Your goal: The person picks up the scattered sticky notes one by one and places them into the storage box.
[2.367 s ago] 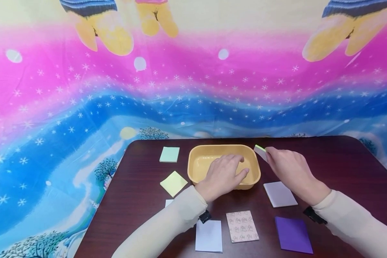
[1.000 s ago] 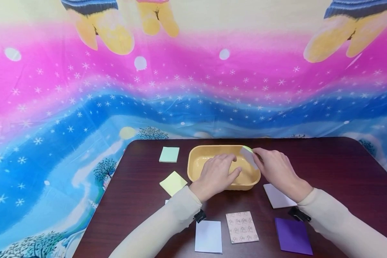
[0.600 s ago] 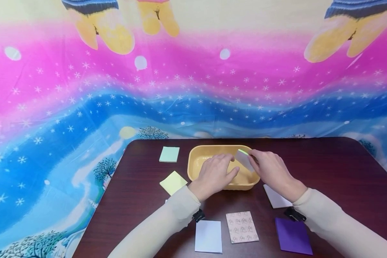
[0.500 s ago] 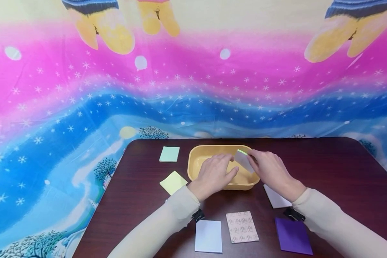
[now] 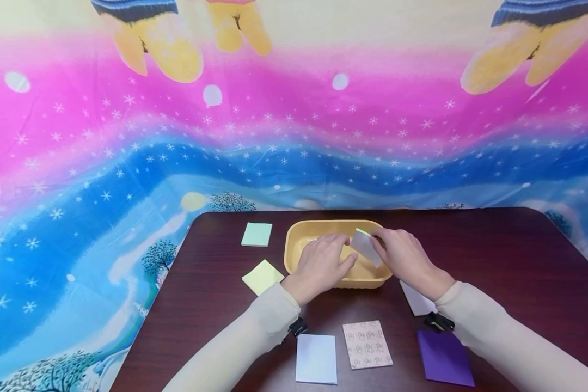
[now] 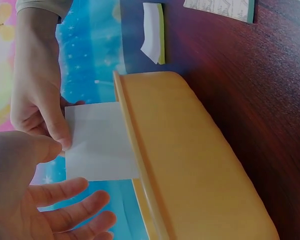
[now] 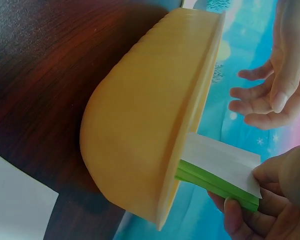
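A yellow plastic tub [image 5: 295, 246] stands near the back of the table. My right hand [image 5: 408, 260] pinches a sticky note pad [image 5: 365, 249] by its edge, over the tub's right part. In the right wrist view the pad shows a white face and a bright green side [image 7: 217, 185], and its lower end dips behind the tub's rim. My left hand [image 5: 323, 265] hovers over the middle of the tub with loosely bent fingers, holding nothing. In the left wrist view those fingers lie close to the white face of the pad; contact cannot be told.
Left of the tub lie a mint pad [image 5: 257, 234] and a pale yellow pad [image 5: 263, 277]. In front are a white pad [image 5: 316, 359], a patterned pink pad [image 5: 368, 345] and a purple pad [image 5: 446, 358]. A pale lilac pad [image 5: 416, 299] sits partly under my right wrist.
My right hand has carried the note pad leftward from beside the tub to over it, close to the left hand. My left hand has shifted slightly left.
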Demonstrator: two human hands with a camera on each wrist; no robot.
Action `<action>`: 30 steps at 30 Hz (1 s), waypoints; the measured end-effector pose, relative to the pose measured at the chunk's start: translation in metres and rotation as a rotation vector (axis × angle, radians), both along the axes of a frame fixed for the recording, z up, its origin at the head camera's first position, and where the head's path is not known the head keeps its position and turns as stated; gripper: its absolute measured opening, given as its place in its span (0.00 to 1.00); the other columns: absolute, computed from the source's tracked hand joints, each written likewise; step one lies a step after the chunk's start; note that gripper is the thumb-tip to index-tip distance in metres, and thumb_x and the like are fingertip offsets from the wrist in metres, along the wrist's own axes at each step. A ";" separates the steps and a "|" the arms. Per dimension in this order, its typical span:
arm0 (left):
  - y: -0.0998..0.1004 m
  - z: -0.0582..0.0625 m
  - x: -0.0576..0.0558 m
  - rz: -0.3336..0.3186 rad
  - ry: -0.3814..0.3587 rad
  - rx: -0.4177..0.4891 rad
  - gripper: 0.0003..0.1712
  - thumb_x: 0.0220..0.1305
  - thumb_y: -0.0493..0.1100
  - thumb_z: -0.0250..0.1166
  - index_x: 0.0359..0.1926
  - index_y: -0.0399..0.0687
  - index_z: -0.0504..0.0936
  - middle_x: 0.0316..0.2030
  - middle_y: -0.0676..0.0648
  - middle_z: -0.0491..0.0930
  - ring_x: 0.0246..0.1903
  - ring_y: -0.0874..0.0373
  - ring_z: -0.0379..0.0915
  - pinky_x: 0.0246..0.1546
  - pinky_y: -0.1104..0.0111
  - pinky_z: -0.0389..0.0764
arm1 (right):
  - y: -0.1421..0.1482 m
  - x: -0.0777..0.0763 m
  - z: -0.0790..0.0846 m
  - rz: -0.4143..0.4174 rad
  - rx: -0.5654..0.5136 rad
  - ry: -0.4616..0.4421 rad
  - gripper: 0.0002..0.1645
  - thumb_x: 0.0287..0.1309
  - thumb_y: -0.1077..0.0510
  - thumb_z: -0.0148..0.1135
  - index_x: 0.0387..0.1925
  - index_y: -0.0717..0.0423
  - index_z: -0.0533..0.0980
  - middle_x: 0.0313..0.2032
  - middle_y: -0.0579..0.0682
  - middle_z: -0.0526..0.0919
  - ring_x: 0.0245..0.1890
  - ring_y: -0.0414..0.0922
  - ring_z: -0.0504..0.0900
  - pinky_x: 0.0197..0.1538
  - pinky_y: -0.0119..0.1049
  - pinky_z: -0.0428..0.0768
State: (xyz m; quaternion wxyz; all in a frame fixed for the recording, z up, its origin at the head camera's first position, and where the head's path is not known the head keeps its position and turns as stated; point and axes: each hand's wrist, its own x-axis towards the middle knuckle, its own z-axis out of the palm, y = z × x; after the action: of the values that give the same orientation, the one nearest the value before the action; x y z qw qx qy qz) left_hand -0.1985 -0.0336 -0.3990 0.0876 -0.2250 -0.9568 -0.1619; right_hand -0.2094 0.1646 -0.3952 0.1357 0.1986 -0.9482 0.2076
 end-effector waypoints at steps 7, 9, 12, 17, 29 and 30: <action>-0.003 -0.005 -0.003 0.007 0.008 -0.001 0.19 0.71 0.58 0.60 0.53 0.52 0.81 0.48 0.51 0.86 0.46 0.56 0.83 0.42 0.62 0.83 | -0.002 -0.006 -0.006 0.000 -0.008 -0.040 0.07 0.68 0.62 0.61 0.40 0.62 0.83 0.28 0.55 0.86 0.18 0.40 0.73 0.22 0.34 0.70; -0.003 -0.006 -0.004 0.012 0.010 -0.001 0.19 0.71 0.58 0.60 0.52 0.52 0.81 0.48 0.51 0.86 0.46 0.55 0.83 0.42 0.61 0.83 | -0.002 -0.007 -0.007 0.002 -0.013 -0.044 0.07 0.68 0.62 0.61 0.40 0.62 0.83 0.30 0.56 0.87 0.20 0.40 0.75 0.23 0.34 0.72; -0.005 -0.007 -0.005 0.019 0.006 0.001 0.19 0.71 0.58 0.60 0.52 0.52 0.82 0.48 0.51 0.87 0.47 0.55 0.83 0.42 0.61 0.83 | -0.003 -0.008 -0.009 0.004 -0.019 -0.061 0.08 0.68 0.62 0.61 0.42 0.63 0.83 0.32 0.57 0.88 0.21 0.40 0.77 0.24 0.34 0.74; -0.007 -0.009 -0.007 0.032 0.000 -0.005 0.18 0.70 0.57 0.61 0.51 0.52 0.82 0.48 0.51 0.87 0.46 0.54 0.83 0.41 0.61 0.82 | -0.005 -0.010 -0.013 0.006 -0.024 -0.091 0.09 0.69 0.62 0.60 0.43 0.63 0.83 0.35 0.58 0.89 0.23 0.40 0.80 0.26 0.35 0.77; -0.011 -0.013 -0.012 0.041 0.008 -0.012 0.18 0.70 0.57 0.62 0.50 0.52 0.82 0.47 0.50 0.87 0.44 0.53 0.84 0.40 0.60 0.82 | -0.009 -0.016 -0.021 0.025 -0.024 -0.105 0.08 0.68 0.63 0.60 0.40 0.63 0.84 0.34 0.57 0.89 0.25 0.42 0.82 0.27 0.38 0.79; -0.011 -0.013 -0.012 0.041 0.006 -0.013 0.18 0.70 0.57 0.62 0.50 0.51 0.82 0.47 0.50 0.87 0.44 0.53 0.83 0.40 0.60 0.82 | -0.009 -0.017 -0.021 0.027 -0.021 -0.110 0.08 0.68 0.63 0.60 0.40 0.63 0.84 0.34 0.57 0.89 0.25 0.42 0.81 0.27 0.37 0.79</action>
State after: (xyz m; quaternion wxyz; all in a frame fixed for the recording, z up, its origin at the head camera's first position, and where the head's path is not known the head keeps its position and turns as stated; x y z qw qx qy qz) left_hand -0.2104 -0.0449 -0.4125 0.0924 -0.2062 -0.9620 -0.1532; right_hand -0.2261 0.1555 -0.4163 0.0826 0.1984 -0.9492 0.2299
